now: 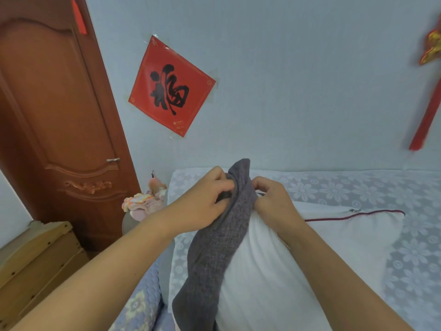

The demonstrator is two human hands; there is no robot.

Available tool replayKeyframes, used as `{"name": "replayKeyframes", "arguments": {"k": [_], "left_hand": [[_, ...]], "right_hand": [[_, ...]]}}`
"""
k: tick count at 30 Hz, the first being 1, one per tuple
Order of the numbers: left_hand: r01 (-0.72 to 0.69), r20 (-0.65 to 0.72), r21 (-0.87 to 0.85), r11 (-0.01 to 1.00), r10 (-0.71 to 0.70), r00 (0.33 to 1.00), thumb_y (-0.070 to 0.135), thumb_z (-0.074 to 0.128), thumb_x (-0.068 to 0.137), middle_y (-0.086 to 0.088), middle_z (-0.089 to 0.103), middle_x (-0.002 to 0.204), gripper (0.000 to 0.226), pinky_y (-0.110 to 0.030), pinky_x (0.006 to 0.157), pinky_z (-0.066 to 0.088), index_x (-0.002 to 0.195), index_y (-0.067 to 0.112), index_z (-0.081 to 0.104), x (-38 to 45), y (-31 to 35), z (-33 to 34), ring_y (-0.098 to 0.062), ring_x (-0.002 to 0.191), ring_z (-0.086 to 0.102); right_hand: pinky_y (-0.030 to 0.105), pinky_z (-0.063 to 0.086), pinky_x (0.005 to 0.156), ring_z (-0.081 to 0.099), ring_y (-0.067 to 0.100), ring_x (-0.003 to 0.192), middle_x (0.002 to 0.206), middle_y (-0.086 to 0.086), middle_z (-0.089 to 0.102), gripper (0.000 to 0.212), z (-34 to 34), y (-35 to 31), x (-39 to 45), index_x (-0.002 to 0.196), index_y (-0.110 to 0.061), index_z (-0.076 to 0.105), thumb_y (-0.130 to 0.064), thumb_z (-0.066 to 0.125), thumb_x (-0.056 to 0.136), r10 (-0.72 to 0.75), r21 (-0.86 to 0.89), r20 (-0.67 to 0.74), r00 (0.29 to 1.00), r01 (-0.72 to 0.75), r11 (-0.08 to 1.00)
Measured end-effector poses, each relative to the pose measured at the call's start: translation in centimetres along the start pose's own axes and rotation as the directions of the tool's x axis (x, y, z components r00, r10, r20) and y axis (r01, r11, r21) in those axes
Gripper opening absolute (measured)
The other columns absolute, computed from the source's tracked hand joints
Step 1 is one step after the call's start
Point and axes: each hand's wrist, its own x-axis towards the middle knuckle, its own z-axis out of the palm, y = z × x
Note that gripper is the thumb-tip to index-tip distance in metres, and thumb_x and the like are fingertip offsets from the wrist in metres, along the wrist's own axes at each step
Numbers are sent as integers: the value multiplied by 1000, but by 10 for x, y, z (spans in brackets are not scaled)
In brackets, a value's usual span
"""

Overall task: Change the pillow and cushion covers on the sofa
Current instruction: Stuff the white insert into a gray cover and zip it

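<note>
The left hand (210, 201) is clenched on the grey cover (214, 240), its fingers (223, 185) curled over the top edge and pinching the cloth into a fold; something small and dark shows under the thumb, too hidden to tell what it is. The right hand (274, 201) faces it across the same fold, its fingers (260, 183) bent in and gripping the cover's other side, knuckles nearly touching the left ones. A peak of the cover sticks up just above both sets of fingertips.

Below the fingers the cover hangs down in a long crumpled strip along the left side of a white pillow (267, 271), which stands upright between the forearms, mostly bare, with the cloth over its left edge only. Under the right wrist and off to its right lies a second white pillow (353, 232), flat, with a dark red cord (358, 215) along its upper edge and a small metal zip pull by it.

Both pillows rest on the sofa (358, 187), draped in pale floral lace, beyond and beneath the hands. Past the left fingers stand a wooden door (59, 103) and a red square poster (171, 86) on the wall
</note>
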Motion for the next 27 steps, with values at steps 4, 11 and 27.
{"name": "replayKeyframes", "arguments": {"k": [4, 11, 27], "left_hand": [[3, 2, -219, 976, -2, 1000, 6, 66, 93, 6, 50, 115, 38, -11, 84, 42, 125, 24, 58, -3, -6, 10, 3, 105, 52], [82, -3, -32, 996, -82, 997, 23, 71, 88, 19, 39, 100, 42, -41, 81, 52, 93, 51, 41, -3, 1, 27, -11, 88, 54], [146, -235, 212, 966, -94, 967, 4, 59, 90, 13, 32, 104, 16, -24, 69, 32, 91, 20, 60, -17, 13, 86, -12, 92, 33]], "right_hand": [[28, 50, 91, 69, 9, 99, 100, -6, 76, 21, -10, 2, 0, 93, -15, 78, 2, 66, 86, 79, 107, 114, 990, -91, 990], [35, 49, 69, 59, 27, 79, 84, 10, 66, 24, -1, 15, 2, 89, -1, 64, 10, 44, 80, 231, 394, 28, 972, -224, 892], [40, 54, 81, 65, 33, 90, 98, 21, 69, 22, 2, 27, 7, 99, 6, 68, -13, 56, 97, 305, 488, 23, 952, -277, 828]]}}
